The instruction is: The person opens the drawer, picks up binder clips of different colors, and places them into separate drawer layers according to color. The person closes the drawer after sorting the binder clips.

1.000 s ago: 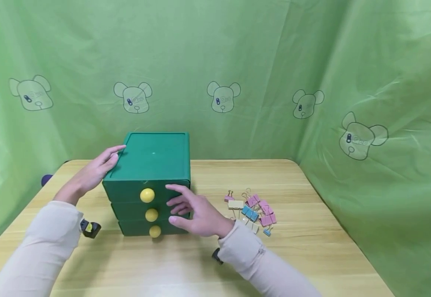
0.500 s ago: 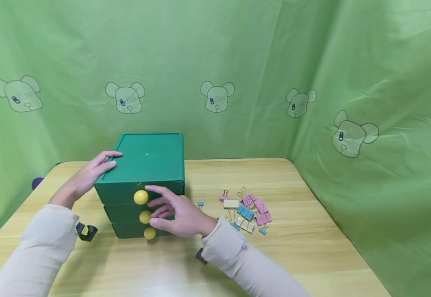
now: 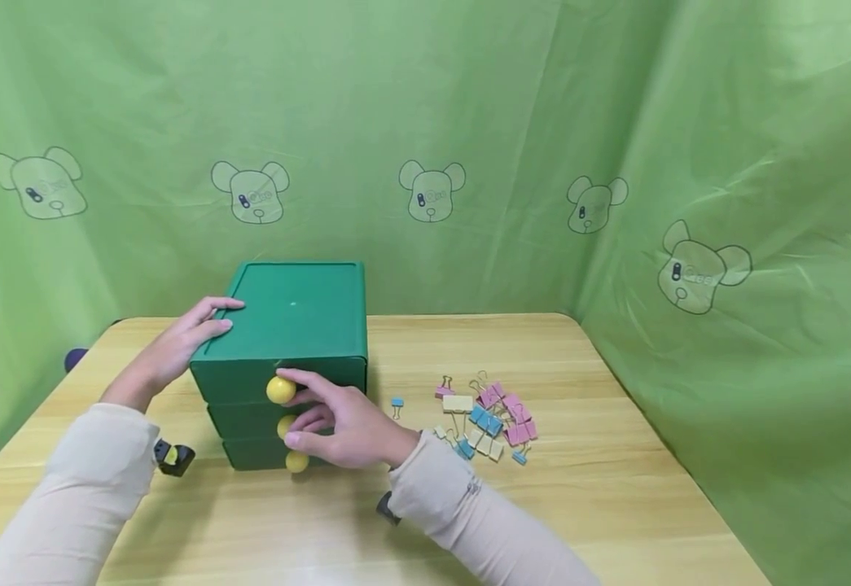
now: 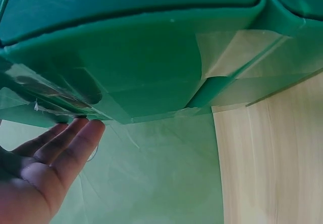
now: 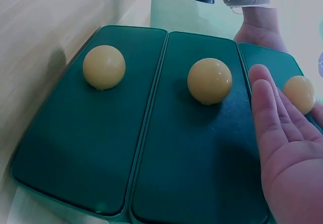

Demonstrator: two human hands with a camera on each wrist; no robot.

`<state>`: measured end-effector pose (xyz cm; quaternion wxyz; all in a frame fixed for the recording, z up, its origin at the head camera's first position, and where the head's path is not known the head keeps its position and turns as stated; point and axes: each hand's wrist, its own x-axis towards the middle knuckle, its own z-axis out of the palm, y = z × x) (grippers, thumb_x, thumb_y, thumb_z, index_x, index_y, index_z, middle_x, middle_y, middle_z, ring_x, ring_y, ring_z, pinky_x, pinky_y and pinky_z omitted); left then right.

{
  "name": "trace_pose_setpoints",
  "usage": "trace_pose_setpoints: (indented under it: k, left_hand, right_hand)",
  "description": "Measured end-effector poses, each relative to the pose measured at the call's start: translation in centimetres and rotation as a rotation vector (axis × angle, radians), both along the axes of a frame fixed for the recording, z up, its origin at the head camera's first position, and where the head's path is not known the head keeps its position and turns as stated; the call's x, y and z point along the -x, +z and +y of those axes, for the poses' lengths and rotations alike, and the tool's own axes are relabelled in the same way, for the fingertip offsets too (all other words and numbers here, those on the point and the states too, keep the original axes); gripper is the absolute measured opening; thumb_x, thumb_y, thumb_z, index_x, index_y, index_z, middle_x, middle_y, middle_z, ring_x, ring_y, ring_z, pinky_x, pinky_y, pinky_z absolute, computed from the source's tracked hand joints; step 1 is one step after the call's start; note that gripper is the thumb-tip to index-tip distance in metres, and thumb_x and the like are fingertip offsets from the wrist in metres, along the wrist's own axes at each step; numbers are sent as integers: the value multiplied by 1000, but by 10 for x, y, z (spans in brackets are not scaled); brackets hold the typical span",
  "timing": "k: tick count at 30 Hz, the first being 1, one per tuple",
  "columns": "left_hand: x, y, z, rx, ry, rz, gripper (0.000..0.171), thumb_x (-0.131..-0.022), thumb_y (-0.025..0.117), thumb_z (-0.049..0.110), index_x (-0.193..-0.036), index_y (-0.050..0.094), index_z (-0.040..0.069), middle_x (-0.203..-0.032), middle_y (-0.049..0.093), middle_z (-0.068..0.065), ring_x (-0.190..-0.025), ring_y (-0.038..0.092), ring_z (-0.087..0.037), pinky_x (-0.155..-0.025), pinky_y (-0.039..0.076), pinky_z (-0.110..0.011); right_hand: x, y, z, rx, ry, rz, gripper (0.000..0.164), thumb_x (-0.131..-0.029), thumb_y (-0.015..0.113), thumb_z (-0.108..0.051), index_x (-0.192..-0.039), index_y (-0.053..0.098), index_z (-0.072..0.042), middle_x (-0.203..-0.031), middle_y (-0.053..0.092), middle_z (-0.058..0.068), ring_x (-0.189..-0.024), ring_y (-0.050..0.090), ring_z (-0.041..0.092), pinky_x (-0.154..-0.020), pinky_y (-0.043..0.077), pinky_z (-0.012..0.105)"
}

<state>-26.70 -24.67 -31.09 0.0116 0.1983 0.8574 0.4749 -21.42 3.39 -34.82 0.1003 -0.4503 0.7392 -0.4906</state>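
on green drawer unit [image 3: 296,317] | left hand [image 3: 182,339], grip relaxed | right hand [image 3: 352,426] at top knob [image 3: 279,391], grip unclosed

One green chest [image 3: 300,313] has three drawers [image 3: 230,381] and three yellow knobs [image 3: 281,390], one to each drawer. There is one left hand [image 3: 185,342] and one right hand [image 3: 352,427], with two pale sleeves [image 3: 76,488] and two black wrist devices [image 3: 176,459]. One table [image 3: 579,509] shows. The binder clips [image 3: 485,420] overlap, so their full number cannot be told: at least four are pink, four blue and three cream. Five outlined animal heads [image 3: 256,194] and one dark purple object [image 3: 74,359] are also in view.
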Motion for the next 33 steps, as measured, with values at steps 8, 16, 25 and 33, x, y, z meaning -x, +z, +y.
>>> trace_pose_setpoints:
  k: [8,16,25,33]
  left_hand:
    - [0,0,1,-3,-9,26,46,-105,35,28,-143,35,1,-152,20,-28,-139,13,-49,-102,14,-73]
    - [0,1,1,-9,-17,40,45,-105,35,26,-141,36,-1,-149,24,-27,-138,17,-47,-103,16,-71]
    - [1,-1,0,-19,-16,16,46,-105,35,28,-142,35,0,-151,21,-27,-138,16,-48,-102,16,-72]
    - [2,-1,0,-6,-9,19,45,-106,35,27,-142,35,0,-151,22,-27,-138,17,-48,-103,15,-72]
  right_hand:
    - [0,-1,-3,9,-13,-13,67,-92,63,-8,-150,29,-13,-129,55,20,-97,63,3,-87,50,21]
    - [-3,1,-3,13,-12,-26,64,-92,64,-8,-147,33,-12,-128,56,19,-96,64,3,-87,50,21]
    - [-10,3,0,-12,-6,-13,61,-92,64,-9,-145,35,-11,-125,58,21,-97,64,4,-86,50,20]
    - [-17,5,1,-23,2,19,60,-91,66,-8,-143,36,-8,-120,61,19,-96,64,3,-85,50,18]
